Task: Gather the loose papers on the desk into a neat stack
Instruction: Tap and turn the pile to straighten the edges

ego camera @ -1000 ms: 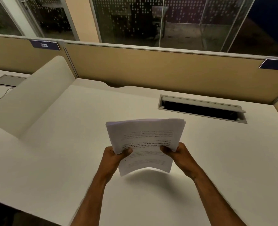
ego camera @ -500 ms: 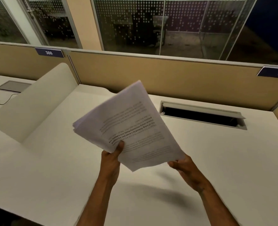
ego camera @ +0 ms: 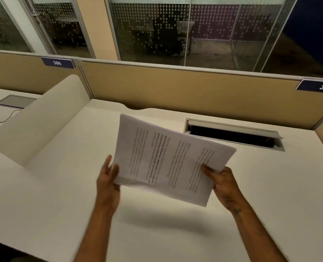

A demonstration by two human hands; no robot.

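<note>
Pinching the papers (ego camera: 168,159) with right hand (ego camera: 223,184) fingers (ego camera: 207,169); left hand (ego camera: 107,178) fingers spread beside the edge. Sheets might slide down onto the tabletop (ego camera: 43,195).

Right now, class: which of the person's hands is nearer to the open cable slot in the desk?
Right. The right hand grips the papers' edge just below the cable slot; the left hand sits at the papers' opposite edge, farther away.

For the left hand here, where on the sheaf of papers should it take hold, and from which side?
Probably the left short edge of the papers, approached from the left. The right hand already pinches the opposite edge, and the open left hand sits beside the sagging free corner.
</note>
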